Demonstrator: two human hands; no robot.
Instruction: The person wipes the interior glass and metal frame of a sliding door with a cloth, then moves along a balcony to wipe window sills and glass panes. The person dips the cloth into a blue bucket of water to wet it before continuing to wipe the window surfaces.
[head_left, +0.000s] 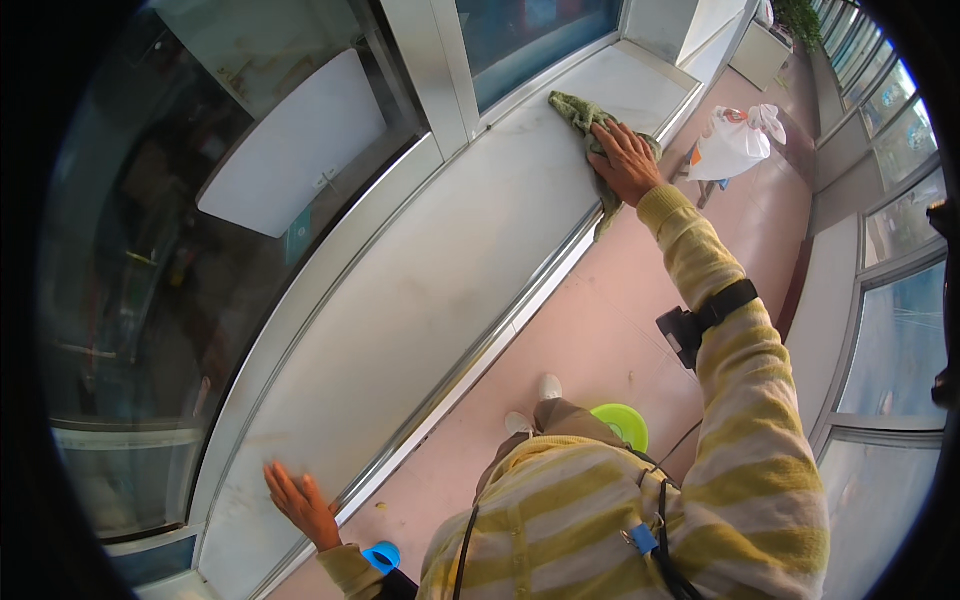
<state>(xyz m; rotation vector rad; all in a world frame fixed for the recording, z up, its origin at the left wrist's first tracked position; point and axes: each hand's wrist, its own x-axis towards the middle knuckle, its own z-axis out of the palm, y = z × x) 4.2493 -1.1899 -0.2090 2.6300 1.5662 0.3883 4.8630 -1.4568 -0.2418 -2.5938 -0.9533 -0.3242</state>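
Observation:
A green cloth (581, 112) lies rumpled on the far end of a pale window sill (420, 285), with one corner hanging over its metal front edge. My right hand (624, 159) presses down on the cloth, fingers spread across it. At the near end of the sill, my left hand (301, 504) rests with its fingers apart and nothing in it. Faint brownish smudges show on the sill surface near the left hand and around the middle.
Window glass (150, 300) in a metal frame borders the sill on the left. On the pink tiled floor (600, 315) are a green basin (626, 426) by my feet and a blue container (382, 556). Farther off, a tied white plastic bag (731, 146) sits on a low stool.

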